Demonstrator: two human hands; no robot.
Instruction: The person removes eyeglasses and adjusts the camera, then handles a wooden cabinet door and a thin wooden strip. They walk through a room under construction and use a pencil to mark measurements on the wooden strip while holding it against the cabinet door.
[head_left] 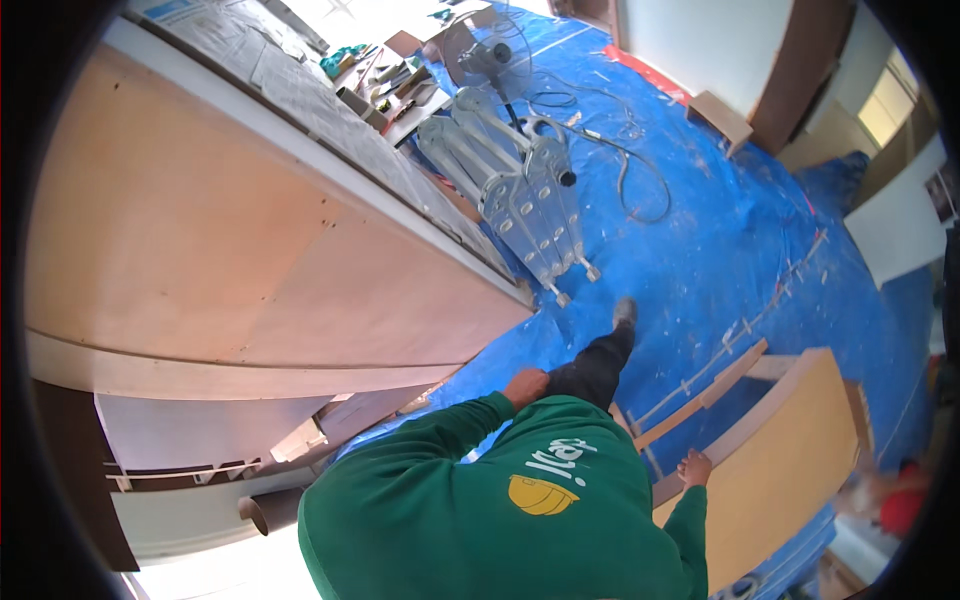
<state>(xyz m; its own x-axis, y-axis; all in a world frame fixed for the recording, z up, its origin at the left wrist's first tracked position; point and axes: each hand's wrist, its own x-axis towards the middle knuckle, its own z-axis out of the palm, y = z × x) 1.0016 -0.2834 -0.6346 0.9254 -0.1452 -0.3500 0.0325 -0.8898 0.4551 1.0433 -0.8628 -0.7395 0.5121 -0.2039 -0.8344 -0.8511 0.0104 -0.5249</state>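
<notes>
I look down over my green sweatshirt [500, 510] and dark trouser leg [597, 365], one foot stepping onto the blue tarp [720, 250]. My left hand [525, 385] is a closed fist beside my thigh, with nothing visible in it. My right hand [693, 467] rests, fingers apart, on the upper edge of a light wooden panel [780, 470] that stands on edge at my right. A wooden batten frame [700, 395] lies just beyond that panel.
A big plywood cabinet body [200, 250] fills the left. A folded aluminium ladder [530, 200] lies on the tarp ahead, with a standing fan [495, 60], a loose cable [640, 170] and a tool-strewn bench [390, 85] beyond. A cardboard tube [265, 510] lies at lower left.
</notes>
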